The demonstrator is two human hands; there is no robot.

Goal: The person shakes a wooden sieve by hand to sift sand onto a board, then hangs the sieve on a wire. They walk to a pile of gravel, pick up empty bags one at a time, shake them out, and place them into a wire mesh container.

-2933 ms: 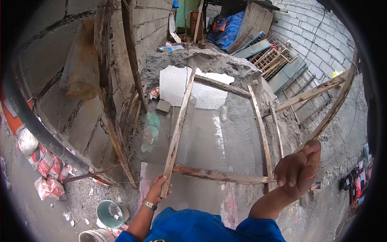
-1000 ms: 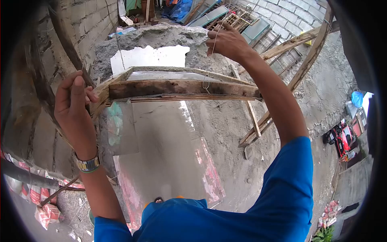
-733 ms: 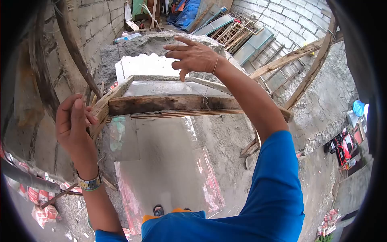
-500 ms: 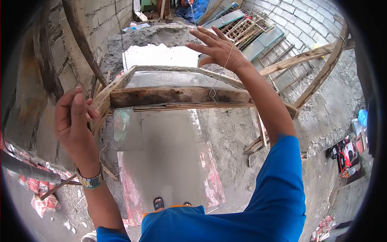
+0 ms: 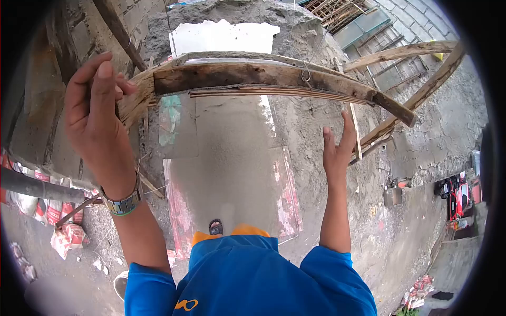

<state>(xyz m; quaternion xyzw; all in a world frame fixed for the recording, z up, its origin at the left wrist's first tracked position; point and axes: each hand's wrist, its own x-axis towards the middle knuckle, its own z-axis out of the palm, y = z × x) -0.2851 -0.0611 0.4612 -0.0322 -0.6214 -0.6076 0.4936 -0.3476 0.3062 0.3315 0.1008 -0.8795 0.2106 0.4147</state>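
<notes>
A rough wooden beam (image 5: 232, 77) crosses in front of me, with thin wood strips (image 5: 284, 94) along its lower edge. A looped wire (image 5: 305, 73) hangs against the beam toward its right half. My left hand (image 5: 100, 116), with a metal-banded watch (image 5: 122, 203) on the wrist, is raised beside the left timber (image 5: 137, 100). Its fingers are curled toward the thumb; whatever they may hold is hidden. Below the beam's right part, my right hand (image 5: 338, 152) is open, thumb and forefinger apart, with nothing visible in it.
Slanted poles (image 5: 416, 100) stand at the right. A white sheet (image 5: 221, 37) lies beyond the beam. Under me is a grey-smeared board (image 5: 226, 142) with pinkish edges. Sacks (image 5: 68, 239) lie at lower left, and a block wall (image 5: 416, 23) rises at upper right.
My right hand has dropped from above the beam, near the wire, to below it. The view has tilted downward, and my left hand remains raised beside the left timber.
</notes>
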